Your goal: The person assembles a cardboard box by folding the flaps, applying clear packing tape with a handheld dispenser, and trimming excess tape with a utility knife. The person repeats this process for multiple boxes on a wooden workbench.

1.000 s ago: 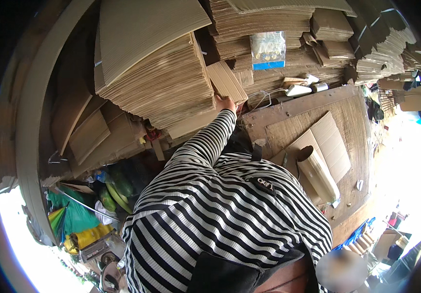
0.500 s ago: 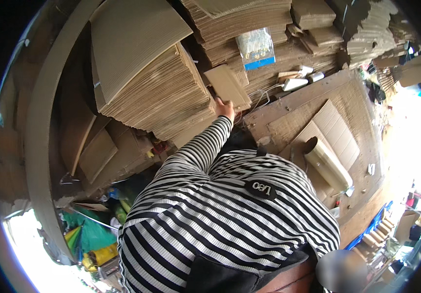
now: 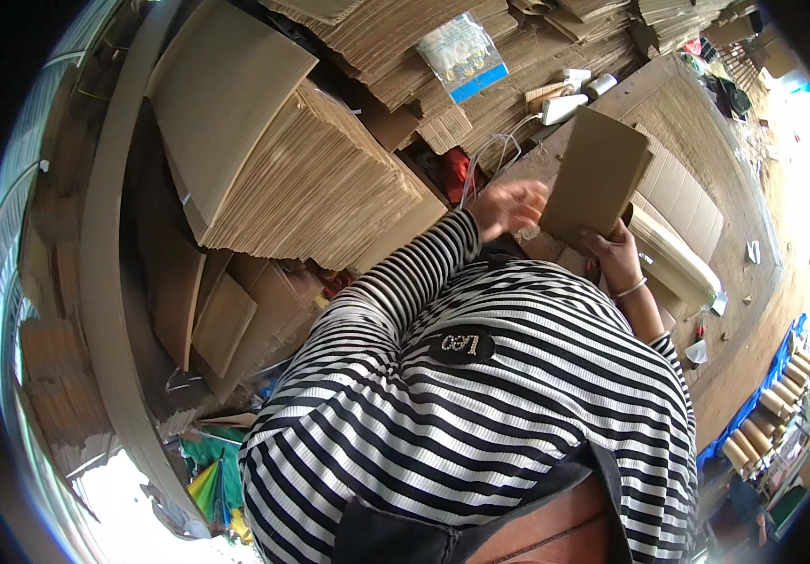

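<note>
The right grip point(image 3: 612, 246) holds the cardboard piece point(image 3: 595, 174) by its near end, long axis extending ahead; the left grip point(image 3: 508, 209), fingers loosely parted, lies just leftward.

Workshop, cardboard-handling. Corrugated cardboard stacks point(image 3: 306, 193), piled beyond the left edge of the worn bench point(image 3: 701, 132). Brown tubes point(image 3: 758, 435), rowed off its right edge.
</note>
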Tool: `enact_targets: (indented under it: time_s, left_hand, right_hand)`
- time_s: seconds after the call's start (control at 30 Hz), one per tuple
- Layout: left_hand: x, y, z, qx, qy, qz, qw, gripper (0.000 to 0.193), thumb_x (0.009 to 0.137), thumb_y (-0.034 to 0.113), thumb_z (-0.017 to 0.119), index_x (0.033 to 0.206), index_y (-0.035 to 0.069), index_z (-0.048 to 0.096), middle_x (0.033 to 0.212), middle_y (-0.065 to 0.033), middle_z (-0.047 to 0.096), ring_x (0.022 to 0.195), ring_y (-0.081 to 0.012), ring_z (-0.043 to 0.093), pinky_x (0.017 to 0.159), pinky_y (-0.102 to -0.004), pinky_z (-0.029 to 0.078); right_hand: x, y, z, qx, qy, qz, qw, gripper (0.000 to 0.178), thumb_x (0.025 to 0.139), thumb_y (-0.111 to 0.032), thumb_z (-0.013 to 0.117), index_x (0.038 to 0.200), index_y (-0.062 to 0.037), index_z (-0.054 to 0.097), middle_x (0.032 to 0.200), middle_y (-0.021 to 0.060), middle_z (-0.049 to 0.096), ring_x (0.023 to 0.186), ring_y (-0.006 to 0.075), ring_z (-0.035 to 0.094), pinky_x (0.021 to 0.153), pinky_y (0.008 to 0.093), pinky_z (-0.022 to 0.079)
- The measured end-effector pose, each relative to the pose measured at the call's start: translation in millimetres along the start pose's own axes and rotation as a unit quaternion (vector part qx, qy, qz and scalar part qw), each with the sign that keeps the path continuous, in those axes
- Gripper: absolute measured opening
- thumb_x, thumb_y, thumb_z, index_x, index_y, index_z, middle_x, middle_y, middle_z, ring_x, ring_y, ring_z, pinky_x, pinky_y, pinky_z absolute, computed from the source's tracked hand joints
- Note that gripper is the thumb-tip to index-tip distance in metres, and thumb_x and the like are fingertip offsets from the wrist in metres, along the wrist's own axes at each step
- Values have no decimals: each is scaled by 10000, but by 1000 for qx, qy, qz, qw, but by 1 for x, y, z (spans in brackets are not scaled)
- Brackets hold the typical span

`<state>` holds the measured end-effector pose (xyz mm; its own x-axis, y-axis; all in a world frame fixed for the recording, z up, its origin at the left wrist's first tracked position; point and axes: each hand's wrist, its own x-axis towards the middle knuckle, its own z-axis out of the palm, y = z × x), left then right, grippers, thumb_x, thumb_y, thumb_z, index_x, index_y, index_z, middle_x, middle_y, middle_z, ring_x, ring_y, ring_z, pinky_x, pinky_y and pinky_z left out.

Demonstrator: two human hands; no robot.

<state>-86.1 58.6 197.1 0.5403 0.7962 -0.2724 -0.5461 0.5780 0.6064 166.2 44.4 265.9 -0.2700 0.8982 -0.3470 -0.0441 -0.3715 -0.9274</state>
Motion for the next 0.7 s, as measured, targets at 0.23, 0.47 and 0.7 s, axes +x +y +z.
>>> enact_targets:
  time_s: [0.23,0.47,0.7]
  left_hand:
    - [13,33,-200,-336,491,263,760,308,911,355,582,943,53,533,873,-53,611,747,-183,590,674,-352,515]
    - [49,77,-208,-532,526,270,606,339,873,414,627,782,102,529,639,20,559,608,-134,565,579,-305,484]
    - [54,85,-265,-483,507,335,631,309,917,348,580,725,118,503,540,35,497,491,-108,483,533,-248,462]
  right_hand:
    - [-44,0,-39,-2,215,3,977,347,823,-59,634,1147,26,543,1066,79,616,963,171,588,865,294,461]
    - [-82,25,-64,26,267,26,963,383,803,-65,664,1152,32,539,1082,76,614,968,152,557,868,268,428]
    - [-115,24,-61,12,279,31,960,392,806,-71,693,1146,28,525,1096,87,610,965,156,577,862,273,460]
